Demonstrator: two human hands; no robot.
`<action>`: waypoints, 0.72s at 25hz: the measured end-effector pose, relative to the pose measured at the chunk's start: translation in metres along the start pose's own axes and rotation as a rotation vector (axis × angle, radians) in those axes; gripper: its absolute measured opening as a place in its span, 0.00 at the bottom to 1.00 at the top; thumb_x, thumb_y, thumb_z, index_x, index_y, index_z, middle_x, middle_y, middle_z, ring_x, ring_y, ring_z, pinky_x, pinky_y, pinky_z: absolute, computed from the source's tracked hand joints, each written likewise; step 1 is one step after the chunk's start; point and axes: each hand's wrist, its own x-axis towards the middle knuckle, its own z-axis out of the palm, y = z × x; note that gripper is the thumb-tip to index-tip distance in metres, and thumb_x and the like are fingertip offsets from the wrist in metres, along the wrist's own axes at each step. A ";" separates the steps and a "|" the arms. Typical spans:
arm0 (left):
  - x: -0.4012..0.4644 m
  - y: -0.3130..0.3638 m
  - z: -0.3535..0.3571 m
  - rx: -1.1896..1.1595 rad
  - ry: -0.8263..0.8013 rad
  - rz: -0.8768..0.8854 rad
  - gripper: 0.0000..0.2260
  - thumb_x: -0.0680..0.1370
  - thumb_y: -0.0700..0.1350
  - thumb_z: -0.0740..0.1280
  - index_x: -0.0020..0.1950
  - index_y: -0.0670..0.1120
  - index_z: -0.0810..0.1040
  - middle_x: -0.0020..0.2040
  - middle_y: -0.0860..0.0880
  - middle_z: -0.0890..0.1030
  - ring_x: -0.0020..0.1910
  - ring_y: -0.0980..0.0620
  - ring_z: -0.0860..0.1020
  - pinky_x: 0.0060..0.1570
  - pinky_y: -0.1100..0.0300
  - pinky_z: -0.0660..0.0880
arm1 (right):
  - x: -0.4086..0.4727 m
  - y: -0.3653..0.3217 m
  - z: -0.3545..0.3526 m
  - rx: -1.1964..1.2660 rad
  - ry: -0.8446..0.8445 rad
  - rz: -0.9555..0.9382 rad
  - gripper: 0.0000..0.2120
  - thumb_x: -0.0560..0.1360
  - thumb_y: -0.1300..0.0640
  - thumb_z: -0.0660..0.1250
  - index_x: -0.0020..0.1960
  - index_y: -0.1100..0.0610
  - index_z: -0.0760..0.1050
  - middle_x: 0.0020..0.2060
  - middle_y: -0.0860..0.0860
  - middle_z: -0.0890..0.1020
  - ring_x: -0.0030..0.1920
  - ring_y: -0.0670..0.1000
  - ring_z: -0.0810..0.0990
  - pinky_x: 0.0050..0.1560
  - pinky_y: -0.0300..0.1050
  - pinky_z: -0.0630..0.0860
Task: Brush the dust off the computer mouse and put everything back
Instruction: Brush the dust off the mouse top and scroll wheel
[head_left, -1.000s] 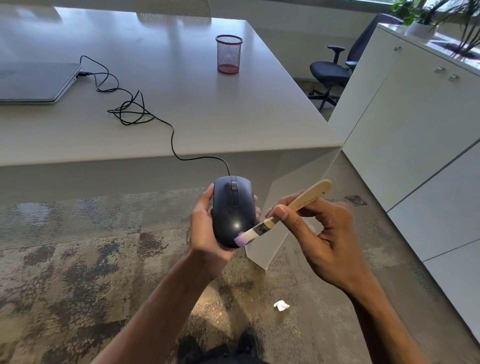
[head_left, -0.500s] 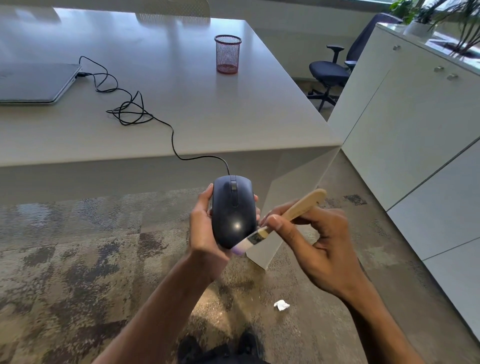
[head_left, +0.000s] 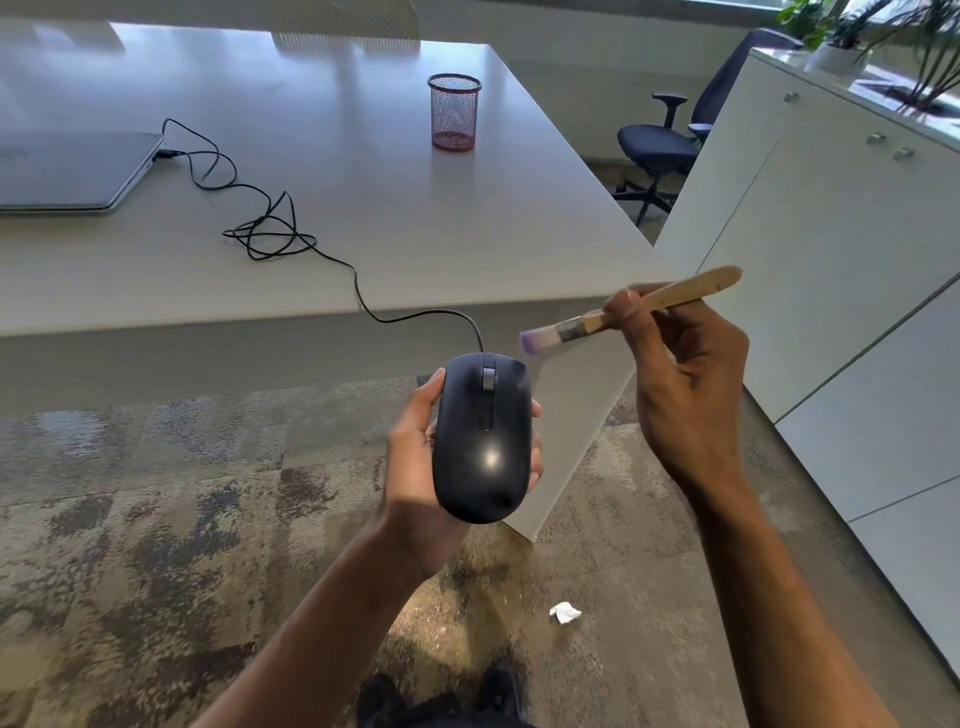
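Hands first: my left hand (head_left: 415, 467) cradles the black mouse (head_left: 483, 436) from below, fingers wrapped around its sides, held in the air in front of the white surface (head_left: 311, 156). Its cable (head_left: 270, 234) trails up onto that surface. My right hand (head_left: 680, 374) pinches the wooden brush (head_left: 628, 314), bristles just above the mouse, not touching.

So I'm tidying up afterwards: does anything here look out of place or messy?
Yes. A crumpled white scrap lies on the carpet near the person's feet, like dropped litter. The mouse cable sits in a tangled loop on the desk. Nothing looks damaged or spilled.
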 end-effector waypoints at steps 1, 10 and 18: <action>0.000 0.000 0.001 0.004 0.012 -0.001 0.29 0.80 0.61 0.55 0.59 0.35 0.75 0.38 0.41 0.80 0.33 0.46 0.77 0.32 0.57 0.77 | 0.000 -0.003 0.001 0.031 0.007 -0.010 0.07 0.81 0.58 0.65 0.46 0.51 0.79 0.42 0.38 0.82 0.45 0.39 0.83 0.47 0.33 0.77; 0.000 -0.002 0.001 0.041 0.041 0.002 0.28 0.79 0.61 0.58 0.58 0.36 0.78 0.39 0.42 0.82 0.34 0.48 0.81 0.34 0.57 0.78 | -0.015 -0.023 0.000 -0.024 -0.209 -0.159 0.06 0.79 0.54 0.66 0.46 0.53 0.80 0.38 0.37 0.83 0.43 0.38 0.83 0.45 0.28 0.74; 0.000 -0.001 -0.001 0.030 -0.020 0.025 0.29 0.79 0.61 0.57 0.62 0.35 0.73 0.38 0.43 0.81 0.34 0.48 0.79 0.34 0.57 0.78 | -0.009 -0.017 0.007 -0.054 0.064 -0.135 0.04 0.80 0.55 0.66 0.49 0.54 0.79 0.38 0.29 0.81 0.42 0.33 0.83 0.42 0.25 0.75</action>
